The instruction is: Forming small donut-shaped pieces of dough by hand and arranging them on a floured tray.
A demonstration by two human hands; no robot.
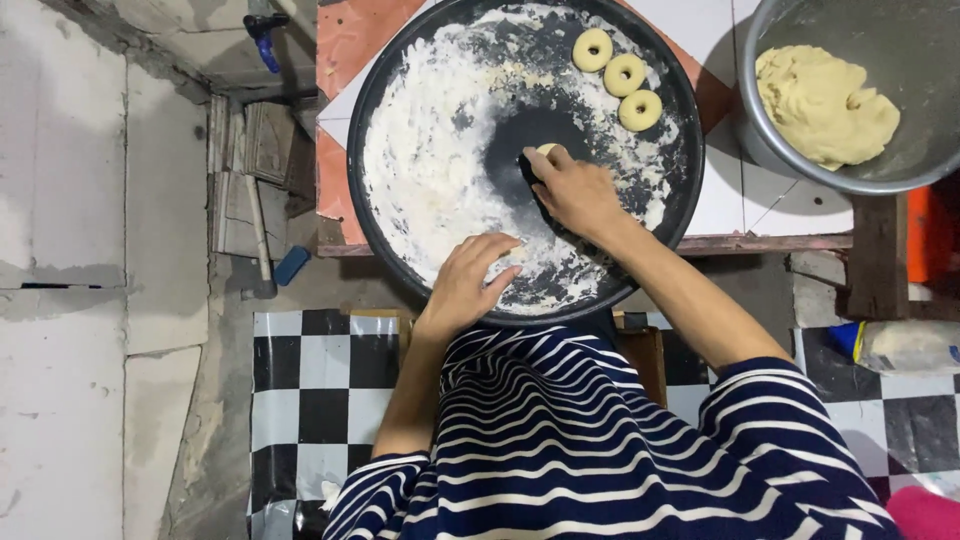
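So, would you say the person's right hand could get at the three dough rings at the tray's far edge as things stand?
Probably yes: the right hand is on the floured tray, the dough rings lie just beyond, and nothing stands between them.

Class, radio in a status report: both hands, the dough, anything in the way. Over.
Right hand pressing a dough piece on the floured round tray. Left hand flat in the flour, holding nothing. Three dough rings at far rim, clear of both hands.

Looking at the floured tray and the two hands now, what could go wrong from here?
The round black tray overhangs the table edge toward the person; the left hand pressing near that rim might tip it. The right hand pressing a dough piece lies close to three dough rings, so a sweep could dent them.
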